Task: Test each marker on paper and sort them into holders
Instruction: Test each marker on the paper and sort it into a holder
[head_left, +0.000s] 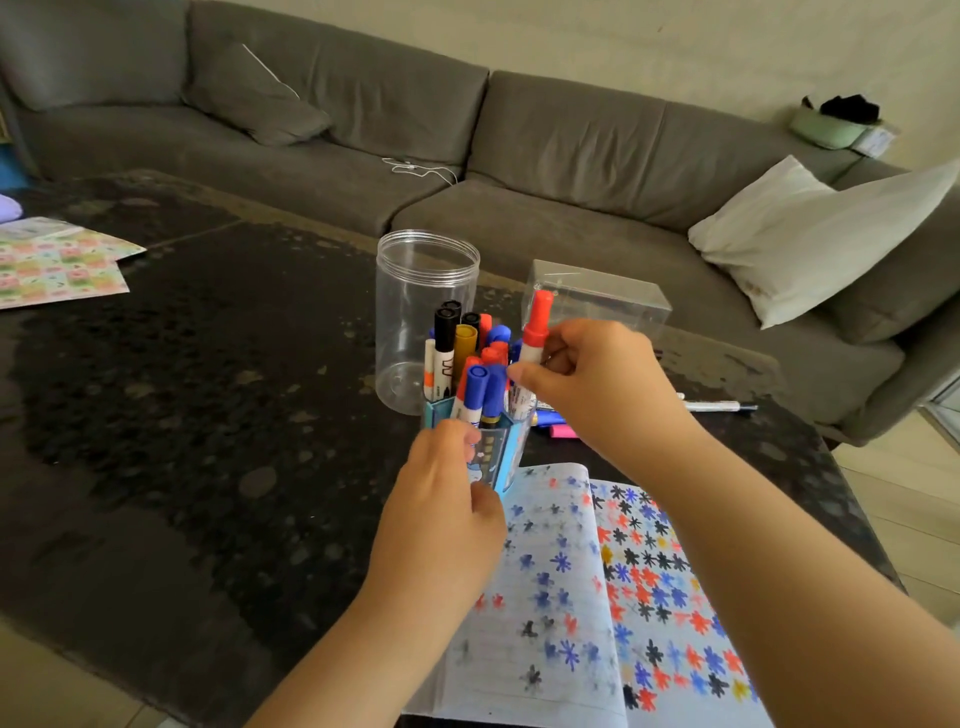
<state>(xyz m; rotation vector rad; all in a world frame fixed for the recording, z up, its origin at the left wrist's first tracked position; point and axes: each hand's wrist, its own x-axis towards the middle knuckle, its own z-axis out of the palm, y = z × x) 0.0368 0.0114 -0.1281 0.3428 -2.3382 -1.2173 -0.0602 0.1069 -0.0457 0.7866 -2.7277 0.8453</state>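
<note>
Head view: the right hand (597, 384) pinches a red-capped marker (535, 332) between thumb and curled fingers. The marker stands nearly upright, cap up, and its long axis leans a little to the right at the top. Its lower end is hidden behind the thumb and the other markers, so I cannot tell if the tip is already inside the holder or only above it.

The blue holder (498, 457) is directly below and slightly to the left of the held marker, touching the left hand (447, 499), which grips its near wall with curled fingers and keeps it steady on the tabletop (182, 415). The holder is crowded with blue, red, black and yellow markers that stand upright or lean.

I judge that the coming move depends on one relation: the marker's axis points down toward the right side of the holder mouth, so the right hand, the nearer one, only needs to go straight down there.

Behind the holder stands an empty clear jar (426, 317), and to the right of it a clear box (597, 301). The open notebook (597, 597), full of coloured test marks, lies just near the holder, under the right forearm. A few loose markers (556, 426) lie on the tabletop behind the right hand.
</note>
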